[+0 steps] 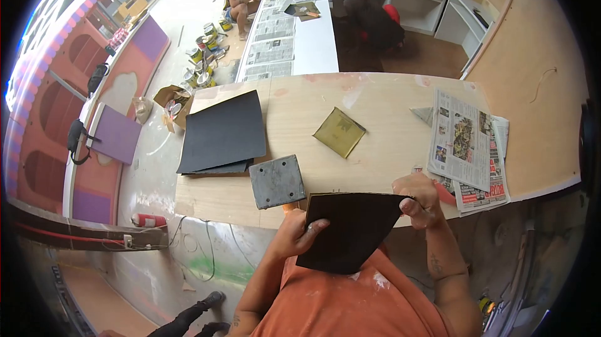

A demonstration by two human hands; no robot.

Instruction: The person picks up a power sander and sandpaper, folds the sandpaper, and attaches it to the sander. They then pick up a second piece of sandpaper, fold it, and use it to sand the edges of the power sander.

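Observation:
A dark sheet [350,230] is held up in front of my chest, its lower edge over my orange shirt. At its left edge, my left hand [300,232] grips it with the thumb on the dark face; the other fingers are mostly hidden behind. My right hand [418,200] is closed on the sheet's upper right corner. Just beyond my left hand, a grey square block [277,182] with holes near its corners is tilted at the table's near edge. Black sheets [224,133] lie on the wooden table [300,96] at the left, and a flat gold-coloured square [339,132] lies near the middle.
Newspapers [462,143] lie at the table's right. Beyond is a newspaper-covered board [272,49], with one person seated left of it and another crouching to its right. Paint cans [203,55] and a cardboard box [172,105] stand on the left floor. Someone's legs show at the lower left.

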